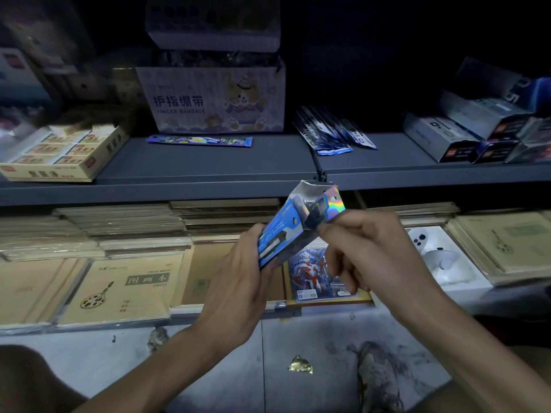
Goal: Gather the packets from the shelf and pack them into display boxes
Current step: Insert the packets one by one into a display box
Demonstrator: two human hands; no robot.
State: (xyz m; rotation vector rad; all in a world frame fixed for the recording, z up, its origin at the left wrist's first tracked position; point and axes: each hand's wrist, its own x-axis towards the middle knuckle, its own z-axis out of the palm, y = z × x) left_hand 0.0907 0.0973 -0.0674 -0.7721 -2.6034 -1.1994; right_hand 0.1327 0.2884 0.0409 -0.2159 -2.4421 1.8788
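Head view only.

- Blue display box [281, 229] is held in mid-air in front of the shelf [208, 168], tilted, with the open end up and a white flap raised.
- Left hand [238, 269] is wrapped round the box's lower end. Right hand [369, 248] pinches the holographic corner at the mouth. Both hands are clamped on the same box, close together.
- Something dark sits in the mouth; whether it is packets cannot be told.
- Progress, judged: early to middle. One box is being opened or loaded, and no closed, finished box is seen.
- Still to be gathered: a fan of dark-blue packets [334, 134] on the shelf, behind and above the box, untouched. A single purple packet [199, 141] lies flat further left.
- Around: finger-bandage carton [214, 96], yellow tray [59, 153] at left, grey boxes [441, 138] at right, sketchbooks [125, 287] and a card pack [313, 272] on the lower level, gold wrapper [300, 365] on the floor.
- Obstruction: nothing lies between hands and packets. Light is poor and the back of the shelf is dark.
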